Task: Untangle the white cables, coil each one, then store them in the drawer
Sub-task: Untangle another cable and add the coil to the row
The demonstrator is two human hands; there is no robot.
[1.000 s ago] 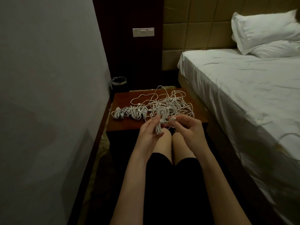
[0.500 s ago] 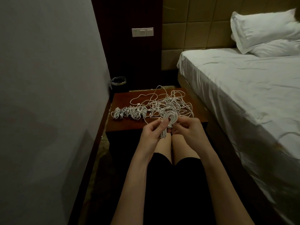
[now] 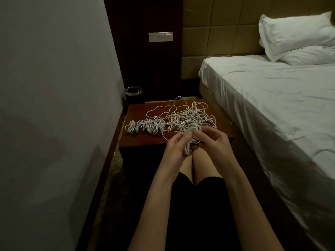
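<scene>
A loose tangle of white cables (image 3: 188, 115) lies on the right half of a low brown wooden table (image 3: 141, 140). A row of several coiled white cables (image 3: 145, 126) sits on its left half. Over the table's near edge, both hands hold one white cable coil (image 3: 189, 148). My left hand (image 3: 176, 145) grips the coil's lower part and my right hand (image 3: 211, 140) pinches its top loop (image 3: 193, 127). A strand runs from the coil back into the tangle. No drawer is visible.
A grey wall (image 3: 54, 105) runs along the left. A bed with white sheets (image 3: 272, 109) and pillows (image 3: 297, 35) fills the right. A small black bin (image 3: 133, 91) stands behind the table. My knees sit under the hands, close to the table's front.
The hands have risen slightly and closed in on the coil. The right hand has wound the cable's top loop round and now pinches it.
</scene>
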